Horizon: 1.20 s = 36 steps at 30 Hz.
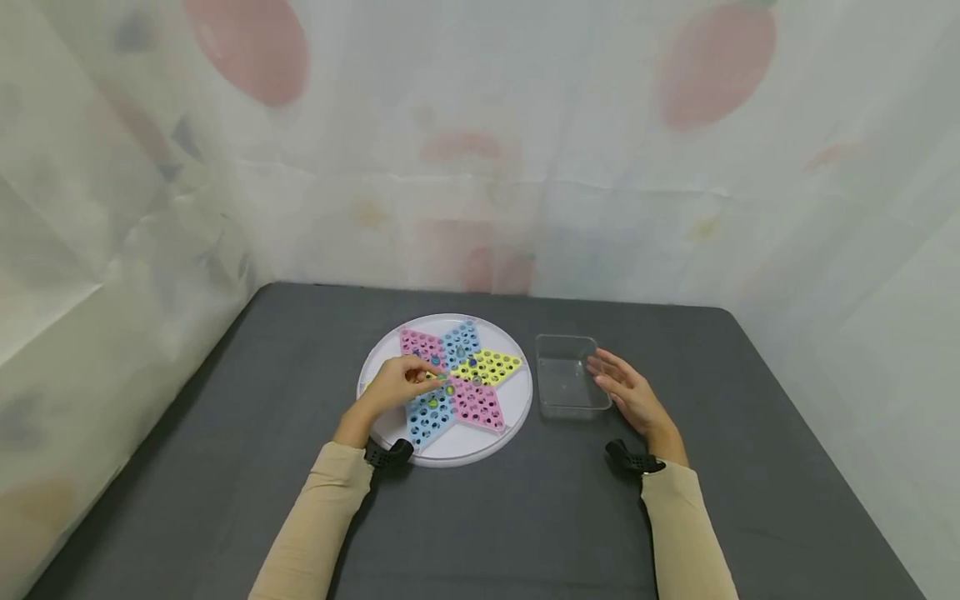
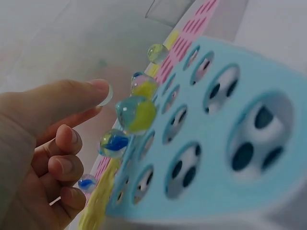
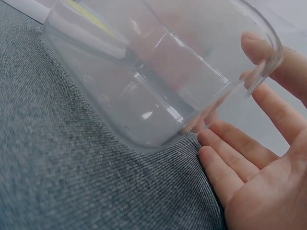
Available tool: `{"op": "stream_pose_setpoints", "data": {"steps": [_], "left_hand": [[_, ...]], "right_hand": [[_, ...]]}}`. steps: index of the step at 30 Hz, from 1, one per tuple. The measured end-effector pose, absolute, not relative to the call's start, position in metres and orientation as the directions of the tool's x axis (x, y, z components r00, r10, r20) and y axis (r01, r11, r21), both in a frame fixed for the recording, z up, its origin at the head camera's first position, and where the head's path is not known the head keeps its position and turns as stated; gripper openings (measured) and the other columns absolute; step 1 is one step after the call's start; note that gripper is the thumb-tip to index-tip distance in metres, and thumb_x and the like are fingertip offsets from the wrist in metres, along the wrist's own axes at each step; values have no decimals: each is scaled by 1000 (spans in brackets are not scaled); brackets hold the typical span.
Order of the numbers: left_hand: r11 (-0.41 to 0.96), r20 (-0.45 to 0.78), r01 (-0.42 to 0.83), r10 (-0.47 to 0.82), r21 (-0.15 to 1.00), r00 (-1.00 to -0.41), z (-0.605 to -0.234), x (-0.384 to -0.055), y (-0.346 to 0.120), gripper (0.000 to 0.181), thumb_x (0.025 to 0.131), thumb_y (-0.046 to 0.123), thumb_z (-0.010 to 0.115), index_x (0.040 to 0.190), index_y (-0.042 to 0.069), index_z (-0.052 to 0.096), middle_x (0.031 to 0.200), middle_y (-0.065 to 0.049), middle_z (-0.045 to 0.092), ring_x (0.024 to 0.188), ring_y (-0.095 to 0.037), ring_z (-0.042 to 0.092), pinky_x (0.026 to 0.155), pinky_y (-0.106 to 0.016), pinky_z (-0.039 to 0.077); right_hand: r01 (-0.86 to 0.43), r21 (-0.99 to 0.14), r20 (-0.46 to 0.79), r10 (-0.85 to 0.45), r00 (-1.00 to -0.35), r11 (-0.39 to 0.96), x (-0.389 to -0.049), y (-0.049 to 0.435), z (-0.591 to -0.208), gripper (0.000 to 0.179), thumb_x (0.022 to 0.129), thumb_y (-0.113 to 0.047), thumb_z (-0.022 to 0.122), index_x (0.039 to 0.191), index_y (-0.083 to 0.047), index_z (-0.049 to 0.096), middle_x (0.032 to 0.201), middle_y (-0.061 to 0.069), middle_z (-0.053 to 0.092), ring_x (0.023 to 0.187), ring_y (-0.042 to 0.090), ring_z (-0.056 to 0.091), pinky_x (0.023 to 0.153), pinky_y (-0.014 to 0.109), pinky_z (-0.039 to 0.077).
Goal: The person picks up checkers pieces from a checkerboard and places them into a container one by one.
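Observation:
My left hand (image 1: 401, 383) is over the Chinese checkers board (image 1: 390, 429), a round white base with a pink, blue and yellow star of holes. In the left wrist view, thumb and forefinger pinch a pale clear marble (image 2: 108, 96), mostly hidden behind the thumb. Close beside it, several glass marbles sit in the holes, including a teal and yellow marble (image 2: 136, 114) and a blue and yellow marble (image 2: 113, 143). My right hand (image 1: 633, 396) holds the right side of a clear plastic box (image 1: 573, 412), thumb at the rim and the other fingers along the outer wall.
Board and box stand side by side on a dark grey table (image 1: 510, 525), the box at the board's right. A pale patterned curtain (image 1: 585, 208) hangs behind the table and along its sides. Black bands (image 1: 633, 458) circle both wrists.

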State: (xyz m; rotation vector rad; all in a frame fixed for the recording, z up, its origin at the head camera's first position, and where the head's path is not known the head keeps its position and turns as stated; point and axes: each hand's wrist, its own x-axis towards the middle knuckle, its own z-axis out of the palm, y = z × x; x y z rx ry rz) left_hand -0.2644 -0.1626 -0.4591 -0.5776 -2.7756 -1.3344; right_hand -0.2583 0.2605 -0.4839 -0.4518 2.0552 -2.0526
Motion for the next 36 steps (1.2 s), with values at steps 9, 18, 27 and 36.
{"op": "stream_pose_setpoints", "data": {"steps": [9,18,27,36], "left_hand": [[542,150,310,319,781,-936,-450,-265,-151,18,83,22,76,94,8,75,71,1,50,63,-9,41,60,-19,35],[490,170,328,339,808,-925,-442,-264,-138,22,85,17,74,101,3,73,70,-1,49,63,-8,40,60,-18,35],[481,151,316,351,818,-924,-441,-264,-126,24,87,23,71,105,8,73,64,2,40,57,-8,33,56,-21,31],[468,155,326,368,821,-917,-436,-263,-111,24,86,23,72,106,9,74,64,2,37,57,-9,32,55,-21,30]], "right_hand": [[-63,-998,63,-340,-938,-10,-259,259,-484,66,99,-12,52,153,1,16,155,33,15,122,-12,49,97,6,39],[-55,-998,47,-325,-944,17,-258,258,-483,65,99,-12,52,153,-1,17,156,31,17,120,-14,49,96,5,38],[-89,-996,84,-336,-938,-1,-259,257,-486,64,99,-9,51,152,3,17,155,33,19,122,-12,50,97,6,39],[-196,-977,213,-391,-896,-83,-260,258,-490,62,95,-3,57,147,9,24,134,-6,54,124,-3,54,97,11,44]]}}
